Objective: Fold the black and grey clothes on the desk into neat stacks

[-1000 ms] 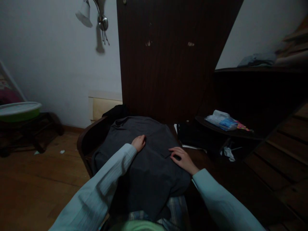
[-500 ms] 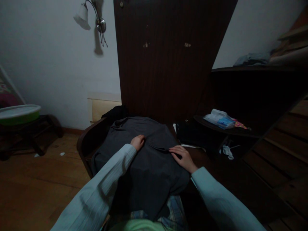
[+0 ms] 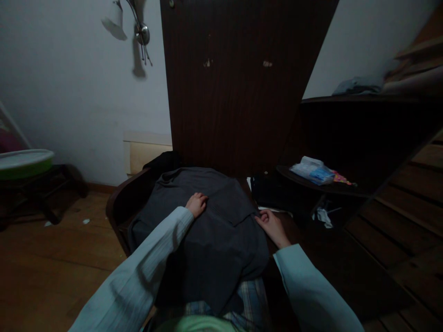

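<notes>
Dark grey garment (image 3: 214, 249) lies spread over the dark wooden desk (image 3: 292, 226), its near end hanging toward the plaid cloth (image 3: 253, 297) at the person's lap. The right hand (image 3: 273, 228) has its thumb and index finger pressed together on the garment's right edge, with no gap showing between them. The left hand (image 3: 195, 205) rests on the middle of the cloth, fingers loosely curled; whether they grip any of it, I cannot tell.

The likeliest trouble, I judge, is slipping: the pinch takes in only a thin margin, so a sharp pull could free the edge. If the left hand bears down lightly, the same pull might drag the whole garment sideways and ruck up its surface. Creases already run through the near part, and a flap with a distinct edge lies between the hands; tugging unevenly could skew it. The overhanging end may draw the rest down by its weight. Farther right, the black folded item (image 3: 273, 192) sits just beside the garment, so a wide sweep could nudge it.
</notes>
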{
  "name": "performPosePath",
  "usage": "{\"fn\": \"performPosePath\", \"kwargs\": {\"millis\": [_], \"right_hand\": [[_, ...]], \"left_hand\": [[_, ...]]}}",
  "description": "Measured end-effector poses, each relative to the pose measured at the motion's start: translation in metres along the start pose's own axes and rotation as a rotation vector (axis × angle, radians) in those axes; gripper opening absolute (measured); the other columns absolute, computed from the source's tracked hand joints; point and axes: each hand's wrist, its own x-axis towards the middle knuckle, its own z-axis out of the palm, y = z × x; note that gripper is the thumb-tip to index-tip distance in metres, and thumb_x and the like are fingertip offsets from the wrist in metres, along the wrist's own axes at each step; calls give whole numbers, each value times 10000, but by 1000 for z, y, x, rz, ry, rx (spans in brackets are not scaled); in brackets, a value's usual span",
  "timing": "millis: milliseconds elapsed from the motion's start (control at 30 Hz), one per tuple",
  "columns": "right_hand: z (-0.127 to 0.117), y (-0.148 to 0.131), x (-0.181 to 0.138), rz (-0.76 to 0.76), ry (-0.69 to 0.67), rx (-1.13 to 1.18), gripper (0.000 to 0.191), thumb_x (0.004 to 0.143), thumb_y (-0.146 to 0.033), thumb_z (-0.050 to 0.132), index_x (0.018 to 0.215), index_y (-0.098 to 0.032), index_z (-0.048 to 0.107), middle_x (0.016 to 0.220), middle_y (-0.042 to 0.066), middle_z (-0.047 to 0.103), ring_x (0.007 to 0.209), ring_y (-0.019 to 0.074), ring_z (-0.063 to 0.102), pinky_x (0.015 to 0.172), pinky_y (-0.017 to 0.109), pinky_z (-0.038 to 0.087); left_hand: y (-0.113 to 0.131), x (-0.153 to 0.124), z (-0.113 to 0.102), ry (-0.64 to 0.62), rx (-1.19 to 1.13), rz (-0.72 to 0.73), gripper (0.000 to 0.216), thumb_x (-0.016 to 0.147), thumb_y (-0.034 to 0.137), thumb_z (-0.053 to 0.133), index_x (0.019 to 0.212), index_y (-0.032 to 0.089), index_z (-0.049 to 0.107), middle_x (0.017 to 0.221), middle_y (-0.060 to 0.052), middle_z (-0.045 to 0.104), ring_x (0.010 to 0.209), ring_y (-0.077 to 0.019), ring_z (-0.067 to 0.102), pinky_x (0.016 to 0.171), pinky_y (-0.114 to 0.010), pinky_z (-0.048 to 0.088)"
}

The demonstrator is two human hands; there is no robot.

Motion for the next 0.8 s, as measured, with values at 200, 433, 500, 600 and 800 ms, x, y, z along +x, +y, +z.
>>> {"fn": "performPosePath", "kwargs": {"millis": [200,433,500,600,800], "right_hand": [[1,-1,0,20,-28,102,188,578,-377,519,685,-226,489,493,-49,501,453,136,500,471,248,379],[-3,0,1,86,96,266,198,615,-395,472,694,-214,481,545,-6,558,522,160,541,519,272,411],[-2,2,2,107,112,271,199,612,-392,473,707,-216,468,546,-7,558,532,165,546,526,276,411],[3,6,2,104,49,238,198,602,-390,487,703,-221,458,533,-23,539,519,163,538,522,274,403],[9,8,4,81,-74,146,286,550,-379,561,769,-216,477,538,-50,523,502,153,528,505,260,386]], "left_hand": [[-4,1,4,62,-38,18,349,757,115,383,1058,155,556,1007,-79,553,944,-192,469,875,-306,381],[-4,1,1,62,-39,-36,372,729,90,404,1078,134,526,1049,-87,530,992,-199,448,910,-309,366],[-3,1,1,63,-40,-42,383,725,85,406,1091,120,513,1068,-92,525,1005,-200,444,920,-303,359],[-4,1,3,41,-46,-39,380,726,87,411,1091,127,505,1073,-89,530,1010,-197,450,918,-296,360],[-3,1,5,-6,-62,-73,428,734,94,413,1161,106,433,1087,-108,542,1008,-195,475,909,-295,364]]}}
